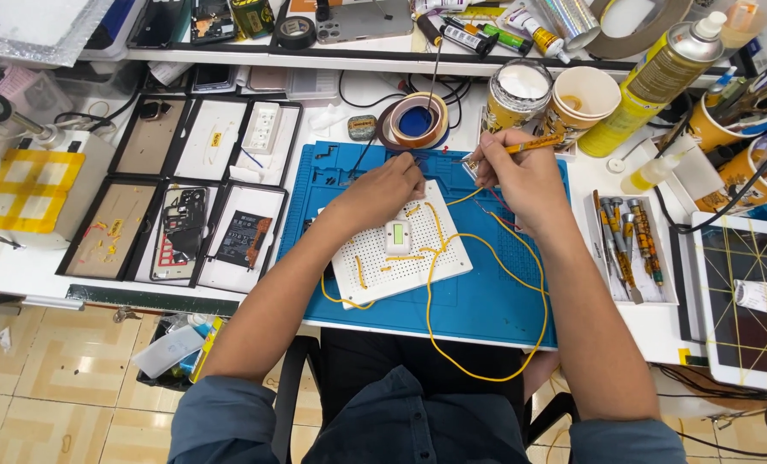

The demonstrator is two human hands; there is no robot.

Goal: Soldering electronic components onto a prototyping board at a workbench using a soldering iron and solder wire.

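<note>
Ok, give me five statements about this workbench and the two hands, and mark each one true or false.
1. The right hand holds a slim orange-handled tool. True.
2. The white perforated board lies on a red mat. False: the mat is blue.
3. A yellow wire loops off the mat's near edge toward the person. True.
4. The left hand rests on the floor tiles. False: it is at the board's far edge, over the mat.
5. The paper cups stand left of the black trays. False: they stand to the right, beyond the mat.
</note>
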